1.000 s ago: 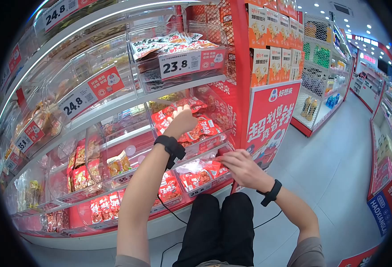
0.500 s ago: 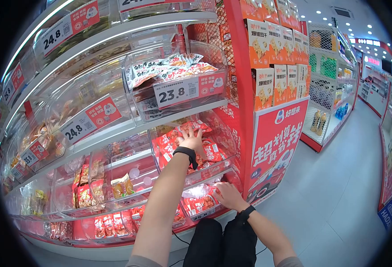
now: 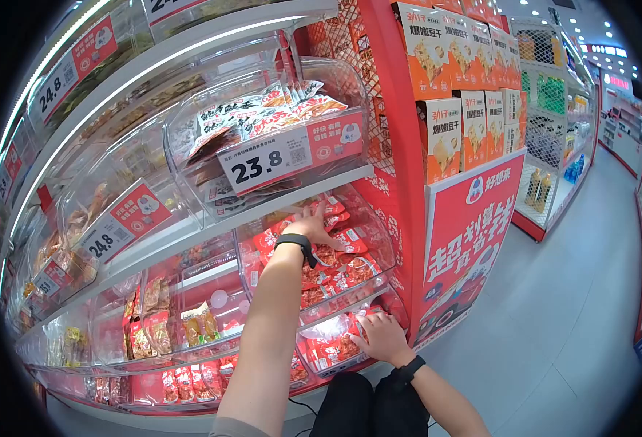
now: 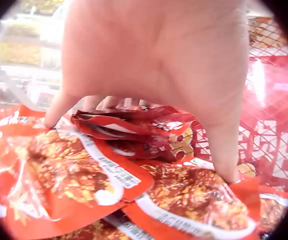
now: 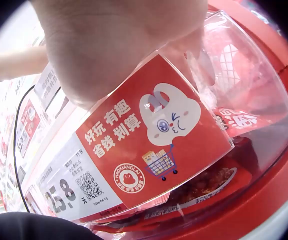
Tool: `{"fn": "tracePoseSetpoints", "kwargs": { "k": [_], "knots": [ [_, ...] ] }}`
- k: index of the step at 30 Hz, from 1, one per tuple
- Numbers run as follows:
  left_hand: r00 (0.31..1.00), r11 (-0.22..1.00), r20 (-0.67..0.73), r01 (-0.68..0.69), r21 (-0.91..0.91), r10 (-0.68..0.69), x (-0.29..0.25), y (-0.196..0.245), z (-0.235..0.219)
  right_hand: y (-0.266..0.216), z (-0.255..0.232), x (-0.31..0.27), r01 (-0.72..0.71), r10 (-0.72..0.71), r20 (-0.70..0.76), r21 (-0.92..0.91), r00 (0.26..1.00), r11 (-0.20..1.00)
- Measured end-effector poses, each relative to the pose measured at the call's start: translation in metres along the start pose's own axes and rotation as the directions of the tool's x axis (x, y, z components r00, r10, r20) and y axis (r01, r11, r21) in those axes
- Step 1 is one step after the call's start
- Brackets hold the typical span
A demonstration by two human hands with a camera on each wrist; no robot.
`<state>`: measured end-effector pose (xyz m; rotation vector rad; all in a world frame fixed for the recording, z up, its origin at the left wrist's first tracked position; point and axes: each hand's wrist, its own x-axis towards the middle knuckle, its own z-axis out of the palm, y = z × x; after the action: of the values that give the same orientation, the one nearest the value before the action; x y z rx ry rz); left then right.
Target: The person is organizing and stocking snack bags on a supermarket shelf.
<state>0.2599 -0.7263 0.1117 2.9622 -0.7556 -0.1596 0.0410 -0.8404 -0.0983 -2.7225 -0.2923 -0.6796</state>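
In the head view my left hand (image 3: pixel 311 229) reaches into a clear bin (image 3: pixel 350 295) of red snack packets (image 3: pixel 357 269). Its fingers are spread over the pile. The left wrist view shows the thumb and a finger (image 4: pixel 58 111) touching red packets (image 4: pixel 59 175), with more packets standing on edge beneath the palm. One shelf lower, my right hand (image 3: pixel 383 339) lies over the front of another clear bin with red packets (image 3: pixel 332 349). The right wrist view has that palm above a price card (image 5: pixel 154 135), fingers reaching behind it and partly hidden.
Above the left hand a white shelf edge (image 3: pixel 284 193) carries a bin of white packets (image 3: pixel 255 116). A red post (image 3: pixel 390 146) and a stack of orange-and-white boxes (image 3: pixel 441 135) stand to the right, over a red poster (image 3: pixel 474 240). More bins line the left.
My left hand has gone from bent fingers above the packets to spread fingers on them. The right hand has moved from the lower bin's right side in over its front. The head view has shifted.
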Motion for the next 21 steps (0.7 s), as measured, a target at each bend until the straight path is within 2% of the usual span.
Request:
{"fn": "tracePoseSetpoints", "kwargs": {
  "k": [3, 4, 7, 10, 14, 17, 18, 21],
  "knots": [
    [1.000, 0.993, -0.010, -0.004, -0.121, 0.003, 0.003, -0.014, 0.006, 0.001, 0.004, -0.001, -0.015, 0.015, -0.019, -0.020, 1.000, 1.000],
    [0.993, 0.997, -0.119, -0.001, -0.074, -0.008, 0.003, -0.013, 0.012, 0.000, 0.003, 0.000, -0.023, 0.023, -0.009, -0.028, 1.000, 0.999],
    [0.958, 0.993, -0.268, -0.090, 0.071, 0.106, 0.012, -0.020, 0.020, -0.002, 0.002, 0.001, -0.029, 0.030, 0.010, -0.038, 1.000, 0.999],
    [0.908, 0.958, -0.362, -0.122, 0.259, 0.213, 0.014, -0.011, 0.019, 0.000, 0.004, -0.001, -0.033, 0.033, 0.005, -0.025, 0.999, 0.999],
    [0.858, 0.943, -0.432, -0.158, 0.294, 0.279, -0.007, -0.004, 0.002, 0.000, 0.005, -0.001, -0.030, 0.029, -0.020, -0.024, 0.999, 0.999],
    [0.831, 0.907, -0.409, -0.243, 0.343, 0.377, -0.028, 0.000, -0.012, 0.002, 0.006, 0.000, -0.037, 0.037, -0.004, -0.052, 0.999, 0.998],
    [0.768, 0.884, -0.460, -0.296, 0.363, 0.445, -0.034, -0.001, -0.010, 0.002, 0.008, 0.000, -0.045, 0.046, 0.012, -0.062, 0.999, 0.997],
    [0.830, 0.869, -0.347, -0.290, 0.401, 0.437, -0.073, 0.021, -0.024, 0.003, 0.009, 0.000, -0.048, 0.049, 0.011, -0.064, 0.999, 0.997]
  ]
}}
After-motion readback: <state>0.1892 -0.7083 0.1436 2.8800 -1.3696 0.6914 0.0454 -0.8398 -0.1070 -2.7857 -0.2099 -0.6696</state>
